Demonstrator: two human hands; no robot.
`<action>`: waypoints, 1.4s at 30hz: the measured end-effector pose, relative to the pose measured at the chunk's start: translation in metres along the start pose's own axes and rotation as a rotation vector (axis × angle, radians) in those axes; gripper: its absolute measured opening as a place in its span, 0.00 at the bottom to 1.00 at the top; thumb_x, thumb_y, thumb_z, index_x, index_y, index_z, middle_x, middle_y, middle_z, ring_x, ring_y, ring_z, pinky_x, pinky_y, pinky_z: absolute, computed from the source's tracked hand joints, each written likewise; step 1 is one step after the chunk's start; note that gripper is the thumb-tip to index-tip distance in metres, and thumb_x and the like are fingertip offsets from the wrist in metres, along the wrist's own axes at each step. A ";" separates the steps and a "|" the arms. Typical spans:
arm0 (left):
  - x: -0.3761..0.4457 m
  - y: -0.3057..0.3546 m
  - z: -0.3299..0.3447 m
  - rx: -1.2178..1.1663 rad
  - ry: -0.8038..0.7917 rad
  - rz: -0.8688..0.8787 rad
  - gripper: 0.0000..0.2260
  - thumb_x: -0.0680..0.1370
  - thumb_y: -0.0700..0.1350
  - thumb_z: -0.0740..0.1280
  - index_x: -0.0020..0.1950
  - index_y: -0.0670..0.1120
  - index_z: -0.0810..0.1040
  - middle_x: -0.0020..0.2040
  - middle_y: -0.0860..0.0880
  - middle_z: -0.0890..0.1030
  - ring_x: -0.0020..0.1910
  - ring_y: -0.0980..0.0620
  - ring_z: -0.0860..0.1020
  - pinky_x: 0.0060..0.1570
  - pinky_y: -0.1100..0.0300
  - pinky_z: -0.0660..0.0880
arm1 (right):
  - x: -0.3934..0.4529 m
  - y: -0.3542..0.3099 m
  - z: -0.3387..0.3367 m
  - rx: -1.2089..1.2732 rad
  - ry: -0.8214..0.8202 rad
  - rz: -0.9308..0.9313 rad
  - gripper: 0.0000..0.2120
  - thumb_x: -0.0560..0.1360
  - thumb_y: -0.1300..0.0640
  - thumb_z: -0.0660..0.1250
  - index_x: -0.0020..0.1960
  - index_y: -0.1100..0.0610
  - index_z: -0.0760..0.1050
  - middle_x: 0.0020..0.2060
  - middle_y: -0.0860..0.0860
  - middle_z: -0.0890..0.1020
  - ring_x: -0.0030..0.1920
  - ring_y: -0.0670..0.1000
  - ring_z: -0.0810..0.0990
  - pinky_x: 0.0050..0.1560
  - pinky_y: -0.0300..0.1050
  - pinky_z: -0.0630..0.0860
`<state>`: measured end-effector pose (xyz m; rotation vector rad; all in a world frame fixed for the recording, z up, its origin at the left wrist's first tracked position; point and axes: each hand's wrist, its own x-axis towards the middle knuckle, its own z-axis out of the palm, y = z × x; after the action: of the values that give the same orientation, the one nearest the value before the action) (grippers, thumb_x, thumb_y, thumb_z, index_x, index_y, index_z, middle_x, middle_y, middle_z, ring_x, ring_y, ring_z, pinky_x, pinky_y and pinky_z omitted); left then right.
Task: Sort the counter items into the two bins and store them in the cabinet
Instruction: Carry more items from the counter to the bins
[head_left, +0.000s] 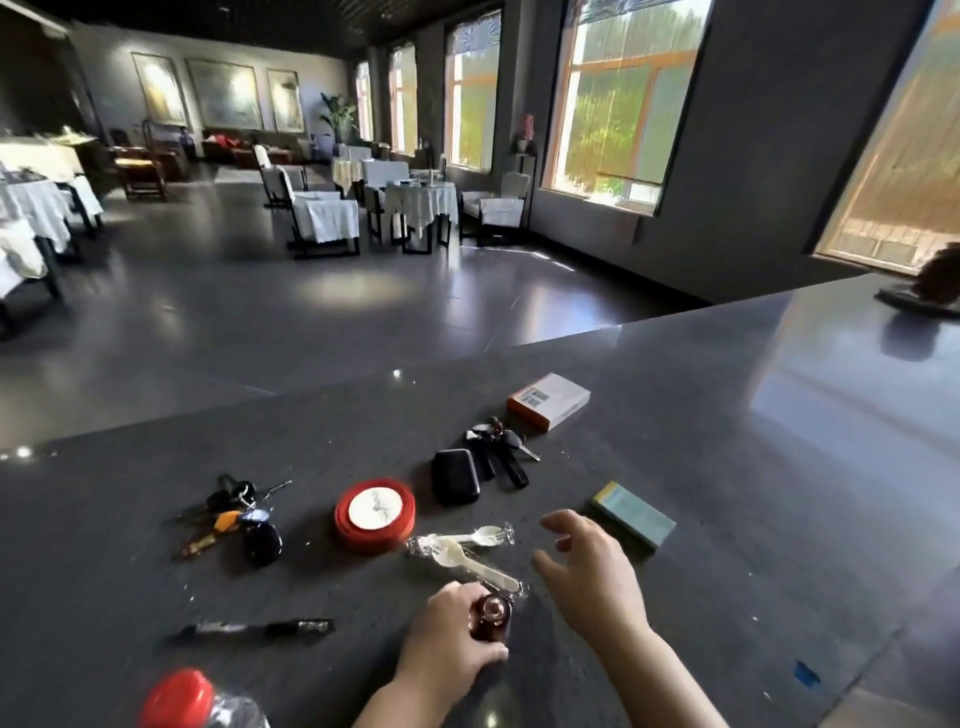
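Observation:
Small items lie spread on a dark stone counter (701, 415). My left hand (449, 644) grips a small dark-red bottle (491, 616) near the front edge. My right hand (587, 566) hovers open just right of it, fingers spread, holding nothing. Two wrapped plastic spoons (467, 548) lie beside the bottle. Farther back sit a red ribbon roll (375, 513), a black case (455, 475), a bunch of car keys (501, 447), an orange-and-white box (549, 400) and a blue-green box (634, 513). At the left are another key bunch (234, 517) and a black pen (254, 629). No bins are in view.
A red-capped clear bottle (179, 699) stands at the bottom left edge. A dark ornament (930, 283) sits on the counter's far right. Blue tape (806, 674) marks the right front. Beyond the counter is a dining hall with covered tables and chairs.

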<state>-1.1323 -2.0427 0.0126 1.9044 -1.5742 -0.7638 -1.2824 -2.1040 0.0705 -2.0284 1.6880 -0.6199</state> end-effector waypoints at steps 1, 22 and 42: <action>0.001 -0.002 -0.002 -0.018 0.026 -0.015 0.17 0.62 0.51 0.77 0.49 0.51 0.80 0.45 0.55 0.78 0.46 0.56 0.76 0.47 0.65 0.72 | 0.004 -0.002 0.006 -0.002 -0.024 -0.002 0.17 0.72 0.50 0.67 0.61 0.46 0.74 0.56 0.43 0.78 0.56 0.45 0.77 0.52 0.41 0.74; 0.057 -0.020 -0.054 -0.150 0.762 -0.322 0.17 0.71 0.45 0.74 0.53 0.51 0.69 0.50 0.54 0.75 0.50 0.55 0.76 0.45 0.68 0.68 | 0.156 -0.031 0.136 -0.246 -0.152 -0.182 0.40 0.70 0.34 0.64 0.74 0.52 0.56 0.69 0.52 0.65 0.68 0.55 0.64 0.65 0.49 0.66; -0.043 0.036 -0.104 -0.076 0.943 -0.217 0.17 0.67 0.47 0.76 0.50 0.57 0.73 0.46 0.57 0.81 0.46 0.58 0.80 0.49 0.56 0.76 | 0.076 -0.075 0.046 0.185 -0.133 -0.540 0.30 0.56 0.38 0.74 0.55 0.47 0.75 0.47 0.45 0.73 0.55 0.50 0.71 0.51 0.40 0.67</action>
<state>-1.0886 -2.0001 0.1138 1.9458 -0.7467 0.0482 -1.1836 -2.1639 0.0827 -2.3304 0.9615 -0.7572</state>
